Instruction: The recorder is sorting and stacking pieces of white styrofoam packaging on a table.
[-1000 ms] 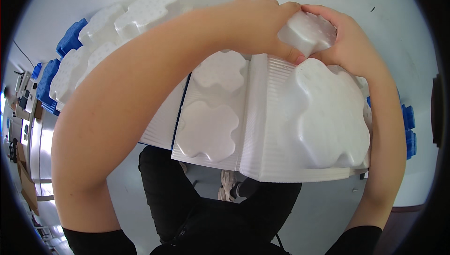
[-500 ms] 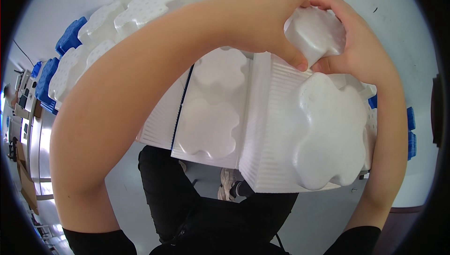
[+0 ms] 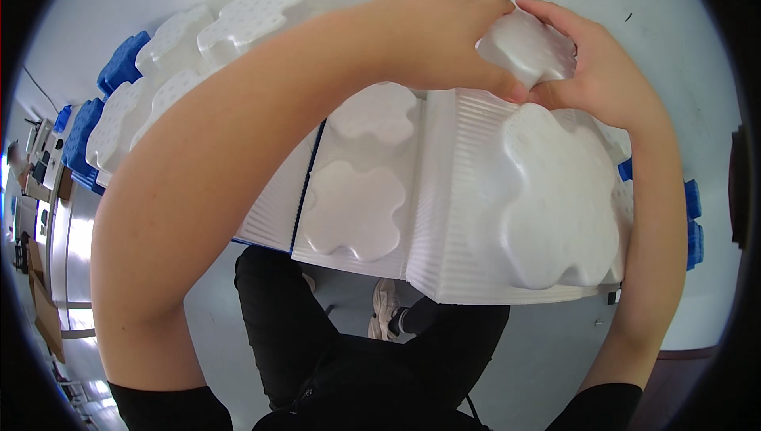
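Both hands grip the far raised block (image 3: 533,44) of a white molded plastic tray, which has a larger wavy-edged raised block (image 3: 559,193) at its near end and ribbed sides (image 3: 468,193). My left hand (image 3: 448,39) curls round the block's left side, thumb on the near side. From the right, my right hand (image 3: 606,66) wraps it, its thumb close to the left thumb. Just left of this tray lies another white tray (image 3: 357,209) with two flower-shaped raised blocks, partly under my left forearm.
More white dotted molded pieces (image 3: 247,23) stand at the far left, beside blue ones (image 3: 83,134). Blue pieces (image 3: 694,229) also show beyond my right forearm. They rest on a pale table (image 3: 658,27). Farther left are benches (image 3: 75,249) and a person (image 3: 16,158).
The gripped tray has moved a little away from me, its near edge now farther from my lap. My hands stay closed on the far block, with the thumbs shifted slightly away.
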Demonstrator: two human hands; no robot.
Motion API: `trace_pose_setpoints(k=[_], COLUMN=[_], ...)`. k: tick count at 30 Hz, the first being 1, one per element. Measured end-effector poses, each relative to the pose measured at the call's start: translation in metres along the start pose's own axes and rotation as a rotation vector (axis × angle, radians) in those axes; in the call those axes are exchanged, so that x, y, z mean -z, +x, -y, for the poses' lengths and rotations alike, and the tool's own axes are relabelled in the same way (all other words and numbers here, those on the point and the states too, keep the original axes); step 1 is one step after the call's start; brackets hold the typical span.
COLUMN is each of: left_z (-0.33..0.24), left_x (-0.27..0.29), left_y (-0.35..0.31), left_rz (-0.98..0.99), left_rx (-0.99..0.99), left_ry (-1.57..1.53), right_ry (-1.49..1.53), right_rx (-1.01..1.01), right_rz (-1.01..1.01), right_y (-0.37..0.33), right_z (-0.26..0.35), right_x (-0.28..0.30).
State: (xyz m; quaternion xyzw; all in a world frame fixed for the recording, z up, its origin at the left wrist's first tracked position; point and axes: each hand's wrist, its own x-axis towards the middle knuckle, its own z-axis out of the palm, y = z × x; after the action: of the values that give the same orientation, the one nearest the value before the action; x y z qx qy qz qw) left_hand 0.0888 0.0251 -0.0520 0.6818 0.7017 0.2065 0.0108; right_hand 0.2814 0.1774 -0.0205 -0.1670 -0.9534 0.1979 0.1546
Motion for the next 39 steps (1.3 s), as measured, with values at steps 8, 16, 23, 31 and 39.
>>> trace_pose_setpoints(k=[8,16,23,31,39], left_z=[0.022,0.008,-0.007,0.034,0.052], left_x=[-0.009,0.086,0.122,0.125,0.140], left_y=[0.006,-0.042,-0.046,-0.056,-0.045], left_rz=[-0.137,-0.059,0.242,0.144,-0.064], left_rx=[-0.026,-0.094,-0.348,-0.316,-0.351], left_ry=[-0.169,-0.547,-0.669,-0.837,-1.018], right_ry=[0.047,0.283,0.175,0.096,0.663], right_rx=[0.025,-0.003,-0.145,-0.161,-0.184], right_rz=[-0.046,-0.395,-0.492,-0.606,-0.707], right_y=[0.018,0.025,-0.002,0.009,-0.008], right_z=[-0.033,-0.008,0.022,-0.001,0.022], right_x=[0.002,-0.020,0.038,0.015,0.044])
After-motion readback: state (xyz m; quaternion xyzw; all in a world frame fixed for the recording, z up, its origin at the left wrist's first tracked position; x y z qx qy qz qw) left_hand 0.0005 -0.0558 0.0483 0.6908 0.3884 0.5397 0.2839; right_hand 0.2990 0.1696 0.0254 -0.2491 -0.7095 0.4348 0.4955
